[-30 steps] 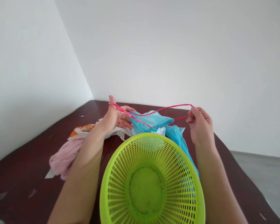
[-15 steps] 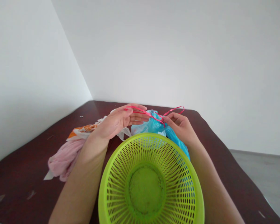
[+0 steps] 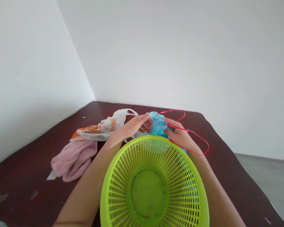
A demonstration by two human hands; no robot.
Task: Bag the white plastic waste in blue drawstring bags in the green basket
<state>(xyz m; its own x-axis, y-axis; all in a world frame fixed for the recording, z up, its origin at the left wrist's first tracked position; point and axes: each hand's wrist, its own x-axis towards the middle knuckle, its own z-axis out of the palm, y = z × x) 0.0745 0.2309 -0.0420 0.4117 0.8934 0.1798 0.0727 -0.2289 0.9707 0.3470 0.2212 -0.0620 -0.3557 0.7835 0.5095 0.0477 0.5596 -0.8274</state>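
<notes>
Beyond the basket, a light-blue plastic bag (image 3: 158, 126) is bunched up between my two hands. My left hand (image 3: 142, 123) presses against its left side, fingers curled onto the plastic. On the other side my right hand (image 3: 178, 134) grips the bag, thumb in front and fingers behind. Thin pink drawstring (image 3: 200, 138) loops out of the bag, one loop standing behind my right hand and another hanging over my right wrist. The lower part of the bag is mostly hidden behind the basket.
A green slotted plastic basket (image 3: 148, 192) fills the lower middle, between my forearms. To the left lie a pink cloth (image 3: 73, 160) and a white plastic bag (image 3: 106, 127) with orange print. The dark red table (image 3: 227, 179) meets white walls at the back and left.
My left hand has let the pink string go and moved right onto the bag. My right hand has shifted from the string to the bag, and the loops now hang to the right.
</notes>
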